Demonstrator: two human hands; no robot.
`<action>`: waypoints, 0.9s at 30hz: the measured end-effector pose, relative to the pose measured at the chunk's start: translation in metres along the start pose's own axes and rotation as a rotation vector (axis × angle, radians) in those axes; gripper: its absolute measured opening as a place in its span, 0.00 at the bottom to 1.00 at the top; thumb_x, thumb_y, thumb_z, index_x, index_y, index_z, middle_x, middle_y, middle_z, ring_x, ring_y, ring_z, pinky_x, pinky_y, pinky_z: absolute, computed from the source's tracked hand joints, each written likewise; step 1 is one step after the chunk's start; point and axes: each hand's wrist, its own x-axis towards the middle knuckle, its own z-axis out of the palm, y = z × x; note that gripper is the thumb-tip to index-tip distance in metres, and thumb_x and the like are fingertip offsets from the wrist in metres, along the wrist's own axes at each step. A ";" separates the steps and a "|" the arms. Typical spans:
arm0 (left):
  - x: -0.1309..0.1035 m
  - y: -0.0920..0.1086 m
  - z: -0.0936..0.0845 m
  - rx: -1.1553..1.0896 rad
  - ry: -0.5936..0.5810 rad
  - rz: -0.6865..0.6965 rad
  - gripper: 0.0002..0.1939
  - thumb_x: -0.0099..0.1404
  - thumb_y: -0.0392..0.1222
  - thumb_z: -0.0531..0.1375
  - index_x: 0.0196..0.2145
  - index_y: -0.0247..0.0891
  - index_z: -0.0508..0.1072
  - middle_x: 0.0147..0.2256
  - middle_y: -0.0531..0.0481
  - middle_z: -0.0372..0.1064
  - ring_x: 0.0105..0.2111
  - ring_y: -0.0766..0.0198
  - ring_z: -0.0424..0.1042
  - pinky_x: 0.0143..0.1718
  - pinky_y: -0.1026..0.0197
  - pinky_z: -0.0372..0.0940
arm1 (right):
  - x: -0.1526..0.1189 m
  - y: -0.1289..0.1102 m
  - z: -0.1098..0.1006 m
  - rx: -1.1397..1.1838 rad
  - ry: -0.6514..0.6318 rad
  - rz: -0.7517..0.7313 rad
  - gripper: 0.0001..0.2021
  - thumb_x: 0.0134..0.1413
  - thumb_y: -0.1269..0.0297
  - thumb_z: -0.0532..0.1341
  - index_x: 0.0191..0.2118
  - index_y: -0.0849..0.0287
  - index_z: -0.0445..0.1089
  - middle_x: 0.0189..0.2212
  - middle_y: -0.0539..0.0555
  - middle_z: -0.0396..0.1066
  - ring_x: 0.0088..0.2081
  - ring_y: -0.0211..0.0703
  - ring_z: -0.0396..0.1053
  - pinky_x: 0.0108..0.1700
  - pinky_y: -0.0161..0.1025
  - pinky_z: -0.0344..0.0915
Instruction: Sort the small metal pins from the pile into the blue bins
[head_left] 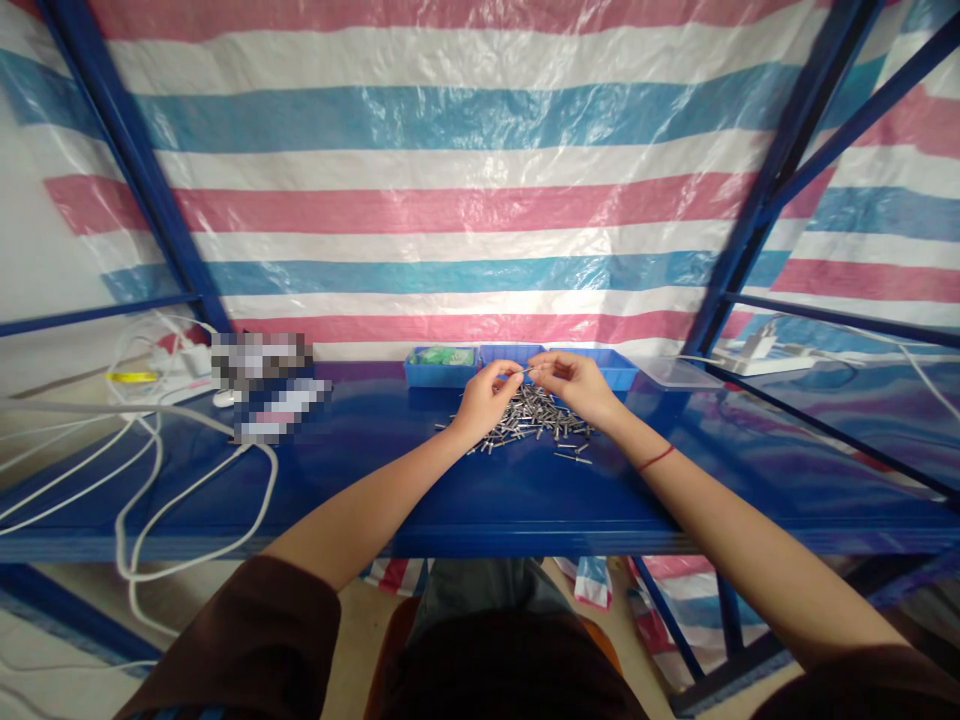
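Above a loose pile of silvery metal rivets on the blue table, both hands meet with their fingertips close together. Between them is a thin metal rivet. My left hand pinches its left end between thumb and finger. At its right end, the fingers of my right hand are closed on the same rivet. Just behind the hands stand a blue bin with green contents, a middle blue bin and a right blue bin, partly hidden by the right hand.
White cables loop over the table's left side, near a power strip and a pixelated patch. A clear plastic lid and another power strip lie at the right. Blue posts frame the striped sheet.
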 end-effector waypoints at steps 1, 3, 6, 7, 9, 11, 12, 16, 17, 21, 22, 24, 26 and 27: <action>0.000 -0.001 0.000 -0.007 -0.012 -0.015 0.09 0.63 0.43 0.54 0.38 0.36 0.69 0.35 0.49 0.71 0.28 0.70 0.69 0.31 0.67 0.63 | -0.001 -0.001 0.000 -0.037 -0.006 -0.027 0.17 0.41 0.54 0.65 0.35 0.61 0.70 0.28 0.53 0.71 0.29 0.38 0.65 0.30 0.38 0.62; 0.001 -0.002 -0.001 -0.007 -0.042 -0.034 0.10 0.63 0.44 0.53 0.36 0.36 0.69 0.33 0.50 0.70 0.28 0.69 0.70 0.32 0.66 0.63 | -0.003 -0.003 -0.001 -0.132 -0.017 -0.081 0.15 0.44 0.53 0.63 0.33 0.61 0.70 0.27 0.53 0.71 0.28 0.38 0.65 0.31 0.38 0.62; 0.002 -0.002 -0.001 0.007 -0.076 -0.080 0.13 0.65 0.47 0.51 0.37 0.36 0.69 0.34 0.49 0.69 0.29 0.68 0.71 0.34 0.65 0.64 | 0.002 -0.003 -0.003 -0.246 -0.024 -0.126 0.15 0.48 0.52 0.61 0.30 0.62 0.70 0.24 0.52 0.70 0.25 0.37 0.63 0.30 0.38 0.61; 0.002 -0.002 -0.001 0.011 -0.075 -0.106 0.14 0.65 0.47 0.51 0.39 0.36 0.68 0.35 0.49 0.69 0.29 0.68 0.71 0.34 0.65 0.64 | 0.006 -0.001 -0.003 -0.265 -0.008 -0.132 0.15 0.48 0.52 0.60 0.30 0.62 0.70 0.24 0.52 0.70 0.25 0.36 0.63 0.30 0.38 0.62; 0.001 -0.002 -0.001 0.017 -0.058 -0.161 0.15 0.65 0.48 0.50 0.44 0.37 0.67 0.37 0.49 0.69 0.28 0.69 0.71 0.33 0.65 0.64 | 0.019 0.003 -0.005 -0.310 0.078 -0.155 0.13 0.48 0.54 0.60 0.31 0.61 0.70 0.26 0.53 0.71 0.26 0.37 0.64 0.31 0.38 0.63; 0.001 -0.003 -0.001 0.021 -0.050 -0.197 0.16 0.65 0.48 0.51 0.47 0.38 0.65 0.37 0.49 0.68 0.27 0.69 0.71 0.31 0.65 0.64 | 0.036 0.010 -0.005 -0.398 0.198 -0.193 0.11 0.48 0.58 0.60 0.31 0.61 0.70 0.29 0.55 0.73 0.28 0.39 0.67 0.34 0.39 0.65; 0.001 -0.003 -0.001 0.024 -0.055 -0.205 0.16 0.65 0.47 0.51 0.48 0.38 0.65 0.36 0.49 0.68 0.26 0.70 0.70 0.30 0.66 0.64 | 0.044 0.014 -0.004 -0.456 0.241 -0.203 0.09 0.49 0.59 0.59 0.32 0.61 0.71 0.30 0.55 0.73 0.30 0.40 0.68 0.36 0.39 0.65; 0.000 -0.002 -0.001 0.049 -0.099 -0.195 0.14 0.64 0.44 0.52 0.46 0.38 0.66 0.34 0.52 0.68 0.25 0.71 0.69 0.28 0.67 0.62 | 0.063 0.026 -0.002 -0.749 0.177 -0.095 0.12 0.50 0.63 0.59 0.40 0.61 0.72 0.36 0.58 0.75 0.33 0.44 0.71 0.39 0.41 0.65; 0.000 -0.002 -0.001 0.054 -0.110 -0.190 0.14 0.64 0.44 0.53 0.46 0.39 0.67 0.34 0.52 0.68 0.24 0.71 0.68 0.28 0.67 0.62 | 0.063 0.027 -0.003 -0.819 0.153 -0.068 0.14 0.50 0.63 0.58 0.42 0.61 0.72 0.37 0.59 0.75 0.34 0.45 0.71 0.39 0.41 0.65; -0.001 0.000 -0.001 0.064 -0.144 -0.175 0.14 0.63 0.43 0.53 0.46 0.38 0.67 0.35 0.51 0.68 0.24 0.71 0.68 0.28 0.67 0.62 | 0.048 0.021 -0.019 -0.994 0.049 -0.049 0.13 0.51 0.65 0.54 0.36 0.62 0.74 0.34 0.58 0.75 0.35 0.45 0.71 0.39 0.38 0.63; -0.001 0.001 -0.001 0.068 -0.152 -0.174 0.14 0.63 0.43 0.54 0.46 0.38 0.67 0.35 0.50 0.69 0.25 0.71 0.68 0.28 0.67 0.62 | 0.041 0.018 -0.026 -1.017 -0.024 -0.033 0.12 0.50 0.66 0.54 0.34 0.61 0.74 0.33 0.57 0.76 0.34 0.45 0.71 0.38 0.37 0.62; -0.002 0.001 -0.001 0.082 -0.165 -0.177 0.14 0.63 0.43 0.54 0.46 0.38 0.67 0.36 0.50 0.69 0.26 0.70 0.69 0.29 0.66 0.62 | 0.029 0.015 -0.040 -1.036 -0.229 0.047 0.10 0.48 0.67 0.56 0.31 0.59 0.75 0.31 0.54 0.76 0.33 0.43 0.71 0.36 0.35 0.62; -0.002 0.002 -0.001 0.097 -0.177 -0.181 0.15 0.62 0.43 0.54 0.46 0.38 0.68 0.37 0.49 0.69 0.27 0.69 0.69 0.29 0.66 0.62 | 0.017 0.015 -0.053 -1.014 -0.369 0.144 0.09 0.46 0.68 0.56 0.30 0.58 0.75 0.30 0.52 0.76 0.32 0.42 0.71 0.35 0.34 0.62; -0.002 0.001 -0.001 0.103 -0.182 -0.182 0.14 0.62 0.42 0.53 0.46 0.38 0.68 0.37 0.49 0.70 0.27 0.69 0.69 0.29 0.66 0.62 | 0.012 0.016 -0.058 -0.986 -0.412 0.181 0.09 0.45 0.68 0.57 0.30 0.58 0.75 0.30 0.51 0.76 0.32 0.42 0.71 0.35 0.34 0.62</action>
